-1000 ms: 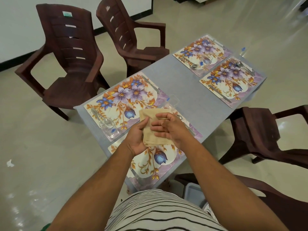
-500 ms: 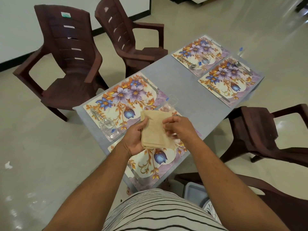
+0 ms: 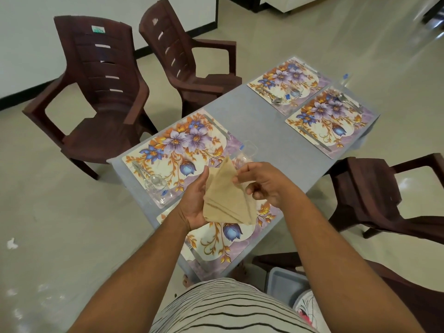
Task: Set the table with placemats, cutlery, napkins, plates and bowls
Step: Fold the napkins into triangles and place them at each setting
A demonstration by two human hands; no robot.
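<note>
A stack of tan napkins (image 3: 225,200) is held above the table (image 3: 254,131), fanned, its top sheet lifted to a peak. Four floral placemats lie in two pairs: near-left (image 3: 177,150), nearest (image 3: 216,239), far-left (image 3: 286,80), far-right (image 3: 329,118). Cutlery (image 3: 271,97) lies on the far mats, and a clear glass (image 3: 157,186) stands on the near-left mat.

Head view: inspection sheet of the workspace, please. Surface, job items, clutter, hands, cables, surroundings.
Surface: grey table, four floral placemats laid on it.
Job's things: stack of tan napkins held above the near mat; cutlery on the far mats; clear glasses; no plates or bowls on the table.
Clutter: white scrap on the floor.
Hands: left hand holds the stack; right hand pinches the top napkin.
Cables: nothing seen.
Surroundings: brown plastic chairs round the table; grey bin by the person.
</note>
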